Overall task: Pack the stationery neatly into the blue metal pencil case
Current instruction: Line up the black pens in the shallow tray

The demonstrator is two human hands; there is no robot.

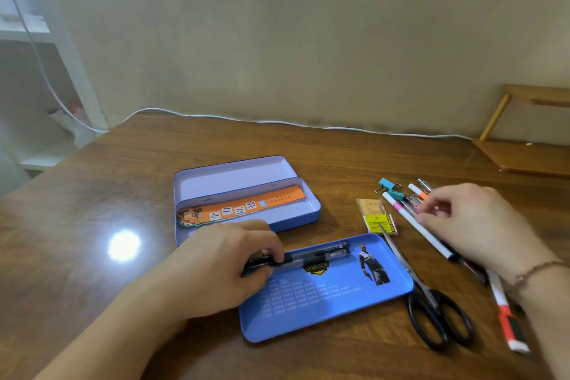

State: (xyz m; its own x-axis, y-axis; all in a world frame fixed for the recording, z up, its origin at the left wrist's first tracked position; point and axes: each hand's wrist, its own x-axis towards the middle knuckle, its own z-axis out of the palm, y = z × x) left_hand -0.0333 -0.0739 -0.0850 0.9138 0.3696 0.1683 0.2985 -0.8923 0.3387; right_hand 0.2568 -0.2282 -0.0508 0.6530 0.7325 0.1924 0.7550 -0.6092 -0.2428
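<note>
Left hand (225, 259) clamps black gel pens (311, 254) on the blue metal tray (333, 305); right hand (472, 222), fingers closing over white pens (415, 224) beneath it, likely lifts one next

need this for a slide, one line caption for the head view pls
Left hand sets black pens in a blue metal tray; right hand reaches for loose pens beside black scissors.

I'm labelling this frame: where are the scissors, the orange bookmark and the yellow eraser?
scissors (431, 308): head view, pivot near handles.
orange bookmark (246, 207): head view, middle of strip.
yellow eraser (380, 223): head view, top face.
</note>
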